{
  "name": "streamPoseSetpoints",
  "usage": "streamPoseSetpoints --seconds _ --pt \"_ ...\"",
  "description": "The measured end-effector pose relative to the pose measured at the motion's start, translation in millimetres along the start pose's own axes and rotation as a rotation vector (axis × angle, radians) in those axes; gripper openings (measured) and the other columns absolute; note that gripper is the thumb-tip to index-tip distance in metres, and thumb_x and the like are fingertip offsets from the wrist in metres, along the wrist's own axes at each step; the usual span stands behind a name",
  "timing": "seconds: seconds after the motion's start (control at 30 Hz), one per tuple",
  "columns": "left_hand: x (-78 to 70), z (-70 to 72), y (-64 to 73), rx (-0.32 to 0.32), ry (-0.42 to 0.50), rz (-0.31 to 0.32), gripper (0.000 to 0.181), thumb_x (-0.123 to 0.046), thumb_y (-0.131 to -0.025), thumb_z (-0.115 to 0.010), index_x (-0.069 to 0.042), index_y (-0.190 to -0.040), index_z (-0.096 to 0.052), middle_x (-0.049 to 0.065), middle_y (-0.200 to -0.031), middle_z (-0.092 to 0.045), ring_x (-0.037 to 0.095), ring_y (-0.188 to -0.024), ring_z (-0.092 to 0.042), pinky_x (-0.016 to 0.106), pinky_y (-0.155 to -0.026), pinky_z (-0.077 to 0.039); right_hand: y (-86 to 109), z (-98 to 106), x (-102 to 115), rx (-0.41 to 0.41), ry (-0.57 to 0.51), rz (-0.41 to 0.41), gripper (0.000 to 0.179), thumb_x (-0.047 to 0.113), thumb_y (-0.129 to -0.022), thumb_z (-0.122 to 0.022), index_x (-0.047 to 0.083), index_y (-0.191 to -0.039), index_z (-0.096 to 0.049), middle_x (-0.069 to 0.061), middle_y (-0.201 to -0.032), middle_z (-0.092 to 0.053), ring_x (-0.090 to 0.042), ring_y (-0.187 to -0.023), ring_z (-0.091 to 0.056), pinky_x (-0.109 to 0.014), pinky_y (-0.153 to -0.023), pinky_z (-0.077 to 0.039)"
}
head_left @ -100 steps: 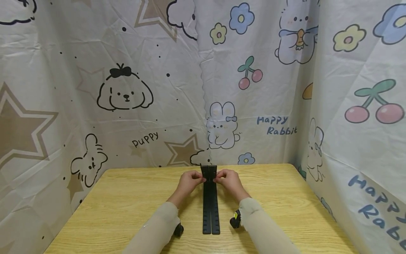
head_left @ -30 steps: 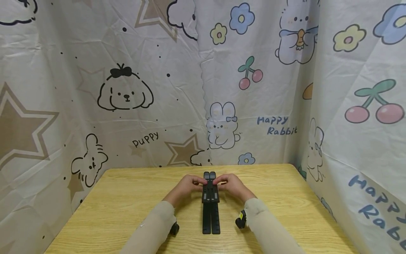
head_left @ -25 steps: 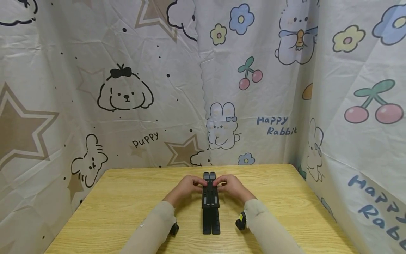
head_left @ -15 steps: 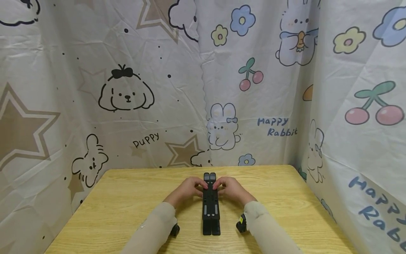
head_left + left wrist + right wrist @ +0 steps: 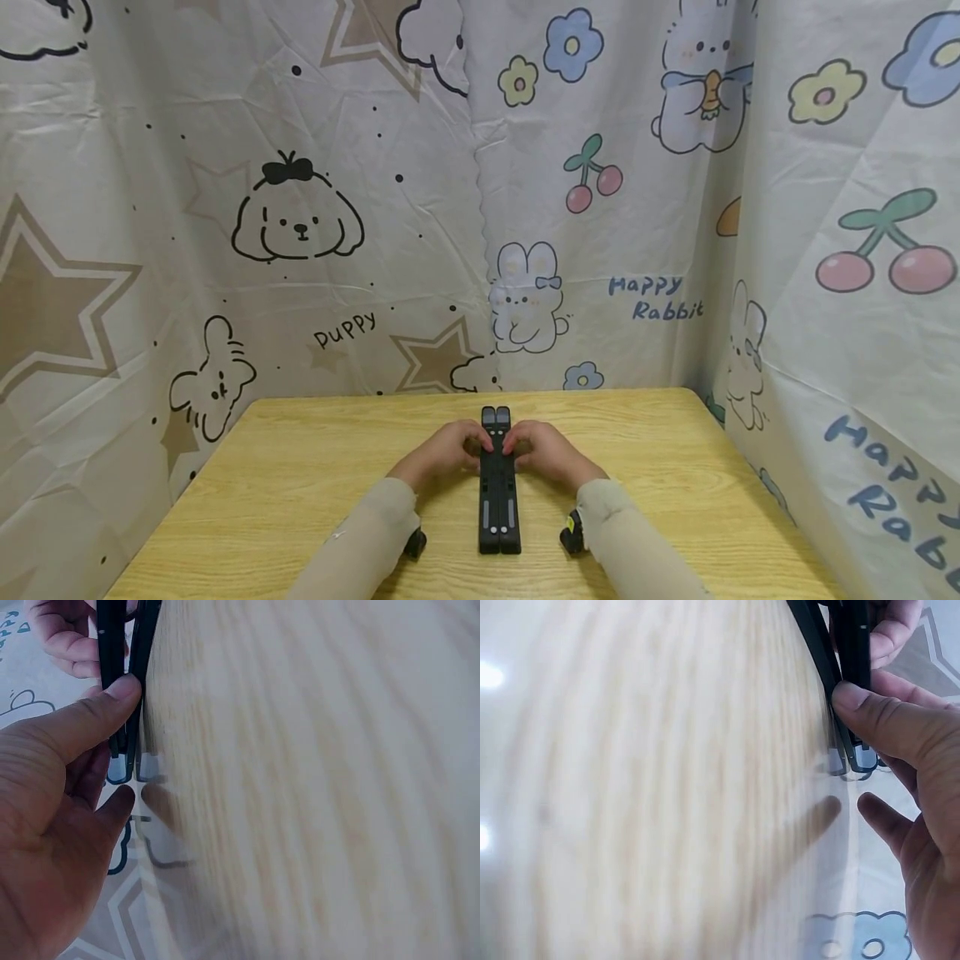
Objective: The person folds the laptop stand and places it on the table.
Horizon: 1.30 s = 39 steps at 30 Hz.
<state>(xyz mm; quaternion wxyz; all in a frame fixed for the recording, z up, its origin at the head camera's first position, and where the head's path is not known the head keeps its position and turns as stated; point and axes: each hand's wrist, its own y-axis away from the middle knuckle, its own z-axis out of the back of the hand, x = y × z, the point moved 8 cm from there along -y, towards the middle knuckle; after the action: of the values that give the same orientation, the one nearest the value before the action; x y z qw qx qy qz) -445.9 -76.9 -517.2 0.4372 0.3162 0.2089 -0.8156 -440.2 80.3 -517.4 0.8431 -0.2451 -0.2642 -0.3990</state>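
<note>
A black folding laptop stand (image 5: 498, 492), folded into a narrow double strip, lies lengthwise on the table's middle. Grey pads and small light dots show along its top. My left hand (image 5: 448, 447) pinches the far part of its left side, index finger on top. From the right, my right hand (image 5: 549, 450) pinches it in the same way. In the left wrist view, the thumb of the left hand (image 5: 52, 787) presses against the stand (image 5: 112, 645), whose layers form a slim V. The right wrist view shows the right hand's thumb (image 5: 885, 724) on the stand's (image 5: 814, 634) near side.
The light wood table (image 5: 315, 475) reaches back to a patterned cloth (image 5: 420, 242) hanging behind it, with more cloth (image 5: 847, 350) at the right. A dark device sits at each wrist, the left one (image 5: 415, 543) and the right one (image 5: 573, 533).
The stand's upper section, upright at the far end at first, has folded over toward me until it lies along the lower strips. Both hands have come slightly nearer with it, still holding on.
</note>
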Motion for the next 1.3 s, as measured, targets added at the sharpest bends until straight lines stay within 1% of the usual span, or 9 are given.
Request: streamPoseSetpoints --seconds 0.17,0.33,0.47,0.57,0.73,0.87,1.0,1.13,1.3 --pt "-1.1 -1.7 -1.3 0.028 -0.038 -0.015 0.032 0.006 -0.074 -0.086 -0.015 -0.097 -0.076 -0.004 -0.111 -0.068 0.016 -0.109 -0.059 0.042 -0.104 -0.049 -1.3 0 5 0.038 0.090 0.048 0.026 0.000 -0.079 -0.083 0.019 -0.094 -0.076 0.007 -0.113 -0.070 -0.017 -0.114 -0.063 -0.044 -0.106 -0.049" --pt "-3.3 -3.3 0.7 0.050 -0.049 -0.035 0.032 0.005 -0.075 -0.086 -0.014 -0.100 -0.076 -0.004 -0.112 -0.067 0.016 -0.105 -0.059 0.040 -0.099 -0.050 2.2 -2 14 0.062 0.148 0.115 0.024 -0.002 -0.079 -0.082 0.013 -0.098 -0.077 0.001 -0.114 -0.071 -0.019 -0.112 -0.063 -0.042 -0.104 -0.050" --pt "-6.1 -5.3 4.6 0.080 -0.083 -0.039 0.035 0.003 -0.077 -0.085 -0.015 -0.105 -0.076 -0.003 -0.118 -0.064 0.018 -0.113 -0.058 0.041 -0.107 -0.047 8.5 -3 26 0.075 0.257 0.155 0.023 0.001 -0.082 -0.081 0.011 -0.103 -0.076 0.001 -0.116 -0.070 -0.016 -0.113 -0.064 -0.039 -0.104 -0.051" --pt "-10.9 -5.6 9.0 0.108 -0.116 -0.027 0.037 0.003 -0.079 -0.083 -0.015 -0.110 -0.075 -0.001 -0.125 -0.062 0.022 -0.124 -0.055 0.046 -0.116 -0.040 12.3 -2 33 0.082 0.354 0.162 0.023 0.006 -0.085 -0.081 0.014 -0.107 -0.076 0.005 -0.119 -0.069 -0.014 -0.114 -0.064 -0.036 -0.105 -0.051" --pt "-18.0 -6.0 13.2 0.151 -0.192 -0.030 0.040 0.002 -0.082 -0.081 -0.013 -0.118 -0.074 -0.002 -0.128 -0.061 0.021 -0.127 -0.054 0.044 -0.117 -0.040 14.2 -2 38 0.084 0.443 0.174 0.024 0.010 -0.089 -0.079 0.016 -0.111 -0.077 0.006 -0.122 -0.069 -0.013 -0.117 -0.064 -0.034 -0.107 -0.050" --pt "-19.1 -6.5 16.1 0.173 -0.242 -0.019 0.037 -0.008 -0.086 -0.081 -0.012 -0.122 -0.074 -0.003 -0.129 -0.061 0.019 -0.126 -0.055 0.042 -0.115 -0.042 16.3 -5 42 0.086 0.475 0.204 0.024 0.010 -0.089 -0.079 0.015 -0.113 -0.077 0.005 -0.122 -0.070 -0.013 -0.116 -0.065 -0.034 -0.106 -0.051" --pt "-21.1 -5.4 20.9 0.176 -0.260 -0.003 0.033 -0.020 -0.091 -0.079 -0.011 -0.123 -0.074 0.000 -0.134 -0.063 0.022 -0.130 -0.056 0.044 -0.116 -0.041 20.0 -7 49 0.093 0.512 0.237 0.026 0.014 -0.088 -0.082 0.013 -0.113 -0.077 0.003 -0.122 -0.071 -0.014 -0.115 -0.066 -0.034 -0.105 -0.051" --pt "-28.1 -4.0 25.5 0.161 -0.283 -0.027 0.033 -0.024 -0.093 -0.077 -0.010 -0.122 -0.074 0.005 -0.138 -0.063 0.025 -0.133 -0.055 0.044 -0.116 -0.041 23.0 -5 53 0.110 0.556 0.233 0.027 0.019 -0.088 -0.082 0.013 -0.114 -0.078 0.001 -0.124 -0.071 -0.016 -0.118 -0.065 -0.035 -0.107 -0.050" --pt "-35.7 -7.4 34.3 0.146 -0.316 -0.059 0.032 -0.026 -0.094 -0.075 -0.011 -0.122 -0.073 0.006 -0.140 -0.062 0.025 -0.132 -0.056 0.043 -0.115 -0.043 28.9 -1 55 0.120 0.592 0.211 0.025 0.025 -0.089 -0.081 0.015 -0.113 -0.079 0.002 -0.124 -0.071 -0.017 -0.117 -0.065 -0.038 -0.107 -0.050"
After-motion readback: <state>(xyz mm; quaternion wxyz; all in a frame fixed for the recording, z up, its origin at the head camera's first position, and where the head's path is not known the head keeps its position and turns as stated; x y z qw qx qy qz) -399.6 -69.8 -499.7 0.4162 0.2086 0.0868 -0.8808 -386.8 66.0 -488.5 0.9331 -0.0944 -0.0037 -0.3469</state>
